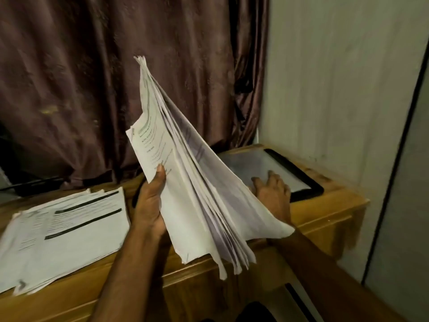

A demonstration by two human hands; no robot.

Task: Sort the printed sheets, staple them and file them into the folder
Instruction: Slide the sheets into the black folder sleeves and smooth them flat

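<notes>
1. Sorting is looking unfinished: the left hand (151, 205) is pinching a thick sheaf (197, 194) aloft above the worktop (325, 217).
2. The right hand (272, 191) is resting with fingers spread on a clear folder (253, 161).
3. A second pile (62, 231) is lying flat; stapling and filing are seemingly remaining.

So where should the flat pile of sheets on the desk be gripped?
Probably at its near right corner: the flat pile of sheets lies fanned on the desk, and that edge faces the person, free of the held sheaf in the left hand.
</notes>
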